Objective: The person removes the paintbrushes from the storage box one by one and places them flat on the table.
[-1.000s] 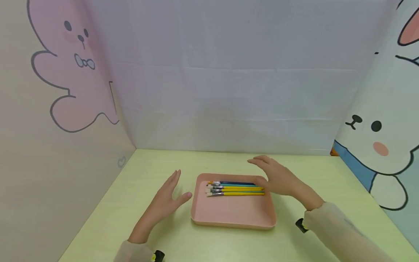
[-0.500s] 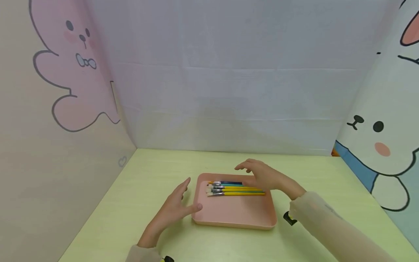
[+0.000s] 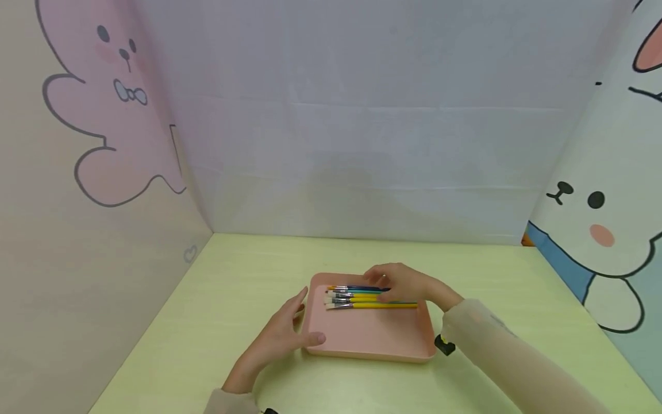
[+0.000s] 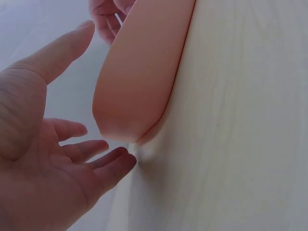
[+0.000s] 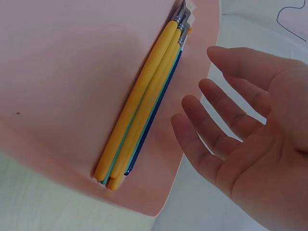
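A shallow pink tray (image 3: 362, 339) stands on the table with several paintbrushes (image 3: 351, 298) lying side by side in its far half. Their handles are yellow, teal and dark blue, and the bristles point left. My right hand (image 3: 405, 283) is over the brushes' handle ends, fingers bent loosely; in the right wrist view the fingers (image 5: 197, 130) stay apart from the brushes (image 5: 144, 106) and hold nothing. My left hand (image 3: 281, 333) is at the tray's left side, thumb over the rim. In the left wrist view its fingers (image 4: 113, 166) are spread beside the tray's outer wall (image 4: 139, 72).
The pale yellow-green table (image 3: 258, 259) runs back to a white sheet wall (image 3: 362, 144). Side panels with cartoon animals (image 3: 600, 230) stand at left and right. A small dark device (image 3: 445, 345) sits at the right wrist.
My right hand has moved left and down over the brushes. My left hand has come right, from beside the tray up to its left edge. Tray and brushes stay in place.
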